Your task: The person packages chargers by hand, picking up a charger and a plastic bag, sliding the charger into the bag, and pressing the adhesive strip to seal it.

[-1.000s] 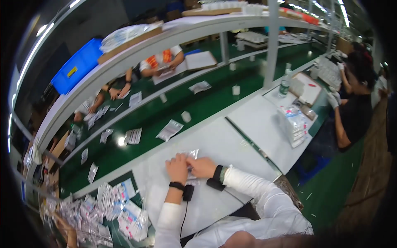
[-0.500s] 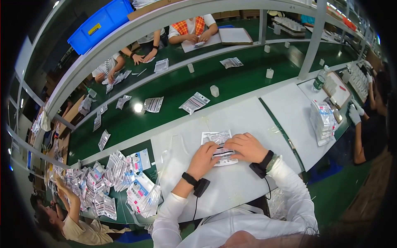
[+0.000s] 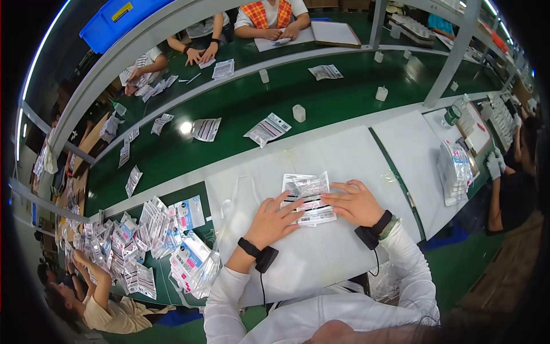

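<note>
I have my left hand (image 3: 274, 220) and right hand (image 3: 356, 202) pressed flat, fingers spread and gripping nothing, on a packet (image 3: 308, 198) lying on the white counter (image 3: 344, 155); I judge it best to keep both palms level and smooth outward so the packet stays put. Farther off, the blue bin (image 3: 120, 20) sits on the top shelf; I cannot see what it holds.

A flat silvery packet (image 3: 308, 198) with black striped print lies on the white tabletop (image 3: 344, 155), pressed under both hands. Left of it sits a heap of blue-and-white packets (image 3: 154, 241). Single striped packets lie on the green belt: one (image 3: 267, 129) mid-belt, one (image 3: 205, 129) beside a glare spot. A stack of clear-wrapped packets (image 3: 455, 172) stands at the right.
</note>
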Action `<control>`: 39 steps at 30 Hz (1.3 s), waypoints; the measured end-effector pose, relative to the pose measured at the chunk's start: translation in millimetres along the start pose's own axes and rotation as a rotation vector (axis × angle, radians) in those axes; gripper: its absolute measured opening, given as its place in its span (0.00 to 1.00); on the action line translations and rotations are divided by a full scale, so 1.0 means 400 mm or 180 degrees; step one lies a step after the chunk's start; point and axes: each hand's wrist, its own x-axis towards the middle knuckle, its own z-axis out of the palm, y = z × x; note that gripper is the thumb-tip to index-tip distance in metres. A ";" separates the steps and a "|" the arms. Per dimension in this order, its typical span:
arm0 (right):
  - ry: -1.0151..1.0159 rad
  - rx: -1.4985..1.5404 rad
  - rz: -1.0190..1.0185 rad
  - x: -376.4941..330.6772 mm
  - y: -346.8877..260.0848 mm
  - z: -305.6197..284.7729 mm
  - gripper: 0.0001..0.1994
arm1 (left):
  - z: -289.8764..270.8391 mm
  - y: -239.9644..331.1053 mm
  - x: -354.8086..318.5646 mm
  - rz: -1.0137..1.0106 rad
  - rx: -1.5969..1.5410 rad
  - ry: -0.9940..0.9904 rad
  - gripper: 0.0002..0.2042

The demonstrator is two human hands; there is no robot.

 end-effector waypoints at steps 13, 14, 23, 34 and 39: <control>0.0101 0.0510 0.0409 -0.013 0.014 0.019 0.16 | -0.007 -0.030 -0.003 -0.0036 -0.0237 -0.0404 0.29; 0.0139 0.0535 0.0523 -0.012 0.017 0.021 0.15 | -0.007 -0.032 -0.001 -0.0021 -0.0186 -0.0421 0.29; 0.0442 0.0438 0.0568 0.075 -0.127 0.089 0.08 | 0.003 -0.030 -0.005 0.0014 -0.0296 -0.0355 0.26; 0.0547 0.0209 0.0339 0.090 -0.198 0.158 0.10 | 0.062 0.017 0.016 -0.0987 -0.0943 0.0361 0.16; 0.0707 0.0301 0.0365 0.048 -0.199 0.127 0.07 | 0.062 0.029 0.014 -0.0867 -0.0773 0.0422 0.15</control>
